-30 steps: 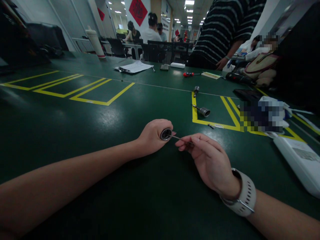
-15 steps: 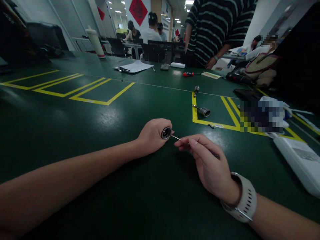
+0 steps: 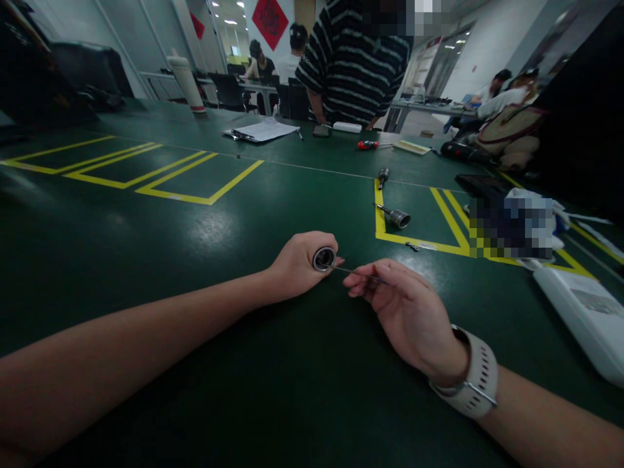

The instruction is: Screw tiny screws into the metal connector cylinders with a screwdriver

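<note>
My left hand (image 3: 303, 265) is closed around a metal hole saw (image 3: 316, 267), its round open end turned toward me and the rest hidden in the fist. Between the thumb and fingers of my right hand (image 3: 397, 299) is a thin metal rod (image 3: 347, 270). The rod's tip reaches into the mouth of the hole saw; its other end is hidden by the hand. Ahead on the green table lie a second hole saw (image 3: 400, 218) with a shank, a smaller metal bit (image 3: 383, 174), and a small dark metal piece (image 3: 412, 247).
Yellow tape (image 3: 212, 200) marks boxes on the table (image 3: 273, 390). Farther back are a clipboard with paper (image 3: 266, 130), a red-handled screwdriver (image 3: 368, 145) and a white bottle (image 3: 186, 84). A white box (image 3: 585, 318) stands at right. A person in a striped shirt (image 3: 355, 65) stands across the table.
My right hand has turned slightly, and the rod's tip now sits across the hole saw's mouth instead of at its right edge. The striped-shirt person has moved left.
</note>
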The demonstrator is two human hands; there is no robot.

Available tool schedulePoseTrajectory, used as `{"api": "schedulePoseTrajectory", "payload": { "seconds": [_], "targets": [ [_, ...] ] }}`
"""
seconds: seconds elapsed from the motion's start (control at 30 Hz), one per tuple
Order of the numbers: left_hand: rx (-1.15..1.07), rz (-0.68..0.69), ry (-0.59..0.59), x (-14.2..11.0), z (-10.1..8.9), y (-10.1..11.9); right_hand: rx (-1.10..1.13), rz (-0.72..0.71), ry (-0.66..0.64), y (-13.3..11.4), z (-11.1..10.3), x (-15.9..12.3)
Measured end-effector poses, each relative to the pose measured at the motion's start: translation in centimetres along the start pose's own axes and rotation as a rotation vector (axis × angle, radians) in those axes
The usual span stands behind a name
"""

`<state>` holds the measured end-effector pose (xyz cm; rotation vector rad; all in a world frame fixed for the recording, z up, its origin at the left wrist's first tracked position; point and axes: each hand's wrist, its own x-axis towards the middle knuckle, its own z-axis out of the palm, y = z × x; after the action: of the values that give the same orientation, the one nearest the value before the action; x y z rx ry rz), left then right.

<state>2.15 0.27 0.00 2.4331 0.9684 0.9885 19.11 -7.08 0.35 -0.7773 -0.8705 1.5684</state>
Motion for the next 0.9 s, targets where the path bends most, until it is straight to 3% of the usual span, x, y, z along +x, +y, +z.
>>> {"api": "schedulePoseTrajectory", "payload": {
  "seconds": [0.13,0.37,0.6,0.9],
  "targets": [
    [0.025,0.017,-0.034,0.02,0.04,-0.22,-0.023,-0.06,0.054,0.06,-0.02,-0.05],
    [0.21,0.089,-0.123,0.34,-0.12,-0.32,-0.371,-0.164,0.046,0.44,0.03,-0.65],
    [0.114,0.075,-0.166,0.3,-0.47,-0.53,-0.072,0.013,0.031,-0.05,0.01,-0.02],
    [-0.086,0.0,-0.205,0.46,-0.58,-0.92,-0.049,0.016,0.025,0.09,-0.07,0.05]
  ]
}}
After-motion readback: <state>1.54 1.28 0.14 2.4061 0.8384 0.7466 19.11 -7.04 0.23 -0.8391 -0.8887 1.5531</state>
